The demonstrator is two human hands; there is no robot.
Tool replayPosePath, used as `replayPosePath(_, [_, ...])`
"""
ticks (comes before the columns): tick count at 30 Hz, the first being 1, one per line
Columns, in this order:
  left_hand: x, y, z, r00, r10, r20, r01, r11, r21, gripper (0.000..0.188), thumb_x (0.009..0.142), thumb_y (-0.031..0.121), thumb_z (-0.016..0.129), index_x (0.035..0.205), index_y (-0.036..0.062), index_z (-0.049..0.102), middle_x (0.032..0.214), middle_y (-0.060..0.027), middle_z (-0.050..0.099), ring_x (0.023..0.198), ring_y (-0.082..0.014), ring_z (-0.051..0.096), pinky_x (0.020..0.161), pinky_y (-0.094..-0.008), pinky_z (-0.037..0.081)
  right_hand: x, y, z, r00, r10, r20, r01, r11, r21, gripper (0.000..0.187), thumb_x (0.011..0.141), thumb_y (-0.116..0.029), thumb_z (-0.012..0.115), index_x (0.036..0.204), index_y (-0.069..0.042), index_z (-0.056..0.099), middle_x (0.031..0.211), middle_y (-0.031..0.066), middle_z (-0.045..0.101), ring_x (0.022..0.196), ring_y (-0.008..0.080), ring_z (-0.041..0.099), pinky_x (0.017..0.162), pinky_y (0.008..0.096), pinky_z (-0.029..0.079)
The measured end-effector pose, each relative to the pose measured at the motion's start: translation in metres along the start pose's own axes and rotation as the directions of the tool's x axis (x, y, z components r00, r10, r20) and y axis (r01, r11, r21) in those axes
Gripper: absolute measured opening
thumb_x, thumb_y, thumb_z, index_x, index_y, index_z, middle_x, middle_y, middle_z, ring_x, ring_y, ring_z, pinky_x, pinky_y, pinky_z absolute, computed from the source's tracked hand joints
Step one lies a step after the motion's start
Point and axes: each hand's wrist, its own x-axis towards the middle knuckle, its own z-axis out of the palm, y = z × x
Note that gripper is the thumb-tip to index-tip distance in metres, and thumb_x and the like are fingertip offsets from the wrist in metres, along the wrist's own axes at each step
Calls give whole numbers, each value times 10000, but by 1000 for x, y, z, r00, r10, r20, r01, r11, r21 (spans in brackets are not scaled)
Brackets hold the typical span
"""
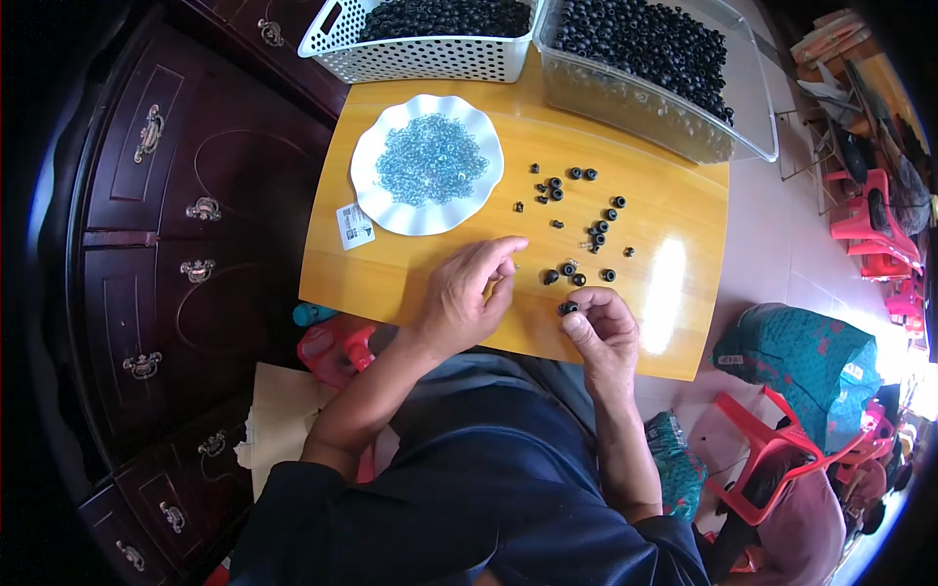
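My right hand [605,336] is over the table's near edge, thumb and fingertips pinched on a small black cap-like part [568,308]. To its left, my left hand [467,295] hovers over the wooden table with the index finger stretched out and a gap to the thumb; I see nothing held in it. A tiny pale piece [517,267] shows beside its thumb tip. Just beyond the right hand lie black round parts [569,270], with several more scattered farther back. A white scalloped plate [368,211] holds a heap of clear bluish little rings [430,161].
At the back stand a white perforated basket [420,61] and a clear plastic bin [635,115], both full of black parts. A white label card [355,227] touches the plate. Dark cabinets [234,156] rise on the left; a red stool [772,459] and a teal sack [806,366] stand right.
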Motion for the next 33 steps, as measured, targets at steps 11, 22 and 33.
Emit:
replayPosePath(11, [9,-2,-7,996,83,23,-86,938,336,263,837,8,692,1097,34,666,914,-119,647,835,-316,663,728,-381,546,1,-2,-1,1000,8,-27,-6,998,70,224,930,-85,747,1114,-25,634,983,17,676,864,76,599,827,223,481])
replayPosePath(22, [10,-13,2,989,117,86,-142,900,413,118,847,34,711,914,61,617,909,-94,636,853,-306,656,718,-399,529,-2,0,-6,999,5,-38,-3,999,49,223,939,-85,736,1126,-28,629,990,17,668,893,82,606,833,237,493])
replayPosePath(33, [5,18,-2,990,-42,137,69,976,-205,116,894,-57,639,988,11,637,798,-90,648,653,-160,636,597,-276,500,-3,-1,-5,1000,6,-21,-4,994,113,217,946,-54,717,1140,-22,625,1010,23,662,933,92,621,844,250,514])
